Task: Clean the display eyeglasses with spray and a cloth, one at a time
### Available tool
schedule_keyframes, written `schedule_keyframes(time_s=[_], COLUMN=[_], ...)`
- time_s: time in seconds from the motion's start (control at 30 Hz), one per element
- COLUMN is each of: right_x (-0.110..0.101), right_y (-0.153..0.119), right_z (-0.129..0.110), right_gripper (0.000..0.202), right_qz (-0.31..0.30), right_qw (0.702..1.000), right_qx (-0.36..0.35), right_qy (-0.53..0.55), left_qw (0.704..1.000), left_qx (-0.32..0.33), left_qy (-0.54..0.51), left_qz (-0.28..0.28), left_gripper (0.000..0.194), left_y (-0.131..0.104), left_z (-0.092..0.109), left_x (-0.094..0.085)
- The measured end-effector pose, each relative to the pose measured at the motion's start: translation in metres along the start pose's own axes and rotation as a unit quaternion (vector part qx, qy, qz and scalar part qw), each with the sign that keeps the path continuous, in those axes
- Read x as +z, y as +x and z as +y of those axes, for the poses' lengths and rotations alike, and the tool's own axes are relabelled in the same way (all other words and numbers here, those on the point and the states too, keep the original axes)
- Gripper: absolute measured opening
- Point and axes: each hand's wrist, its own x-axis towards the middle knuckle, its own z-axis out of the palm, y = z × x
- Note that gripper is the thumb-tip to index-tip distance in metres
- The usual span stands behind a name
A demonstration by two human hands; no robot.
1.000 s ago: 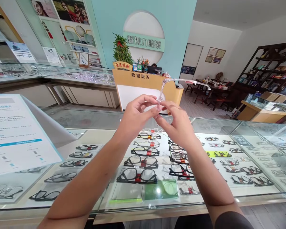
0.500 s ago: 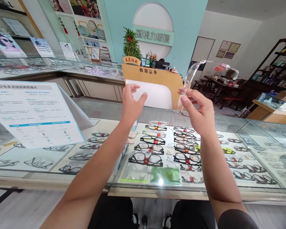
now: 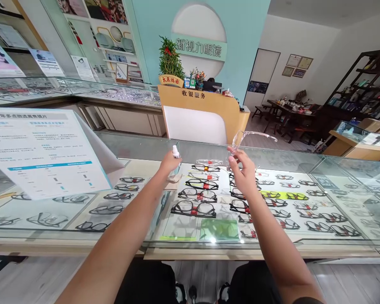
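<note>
Bottle [image 3: 175, 151] wrapped in the left hand [image 3: 170, 162]; glasses [image 3: 244, 133] pinched in the right hand [image 3: 244, 172], where light, steady pressure suits anything so thin.

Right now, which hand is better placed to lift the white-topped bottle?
Probably the left hand: its grip appears closed around the white-topped bottle, while the right hand holds the clear-framed eyeglasses.
</note>
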Motion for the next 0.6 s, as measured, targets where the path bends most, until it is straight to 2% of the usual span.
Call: schedule_keyframes(time_s=[0.2, 0.37, 0.5, 0.6], right_x=[0.004, 0.005, 0.003, 0.001], right_y=[-0.001, -0.003, -0.003, -0.003], right_z=[0.001, 0.004, 0.003, 0.001], right_gripper=[0.044, 0.044, 0.044, 0.044], right_qz=[-0.013, -0.031, -0.035, -0.037], right_qw=[1.000, 0.999, 0.999, 0.999], right_qx=[0.012, 0.019, 0.025, 0.038], right_qy=[-0.010, -0.011, -0.012, -0.005], left_qw=[0.997, 0.984, 0.947, 0.907], left_qx=[-0.031, -0.016, 0.010, 0.029], left_qy=[-0.066, -0.180, -0.319, -0.405], left_qz=[-0.015, 0.004, -0.035, -0.111], left_gripper=[0.017, 0.021, 0.030, 0.032], left_y=[-0.003, -0.014, -0.033, -0.054], left_z=[0.005, 0.023, 0.052, 0.075], left_x=[-0.004, -0.009, -0.013, -0.019])
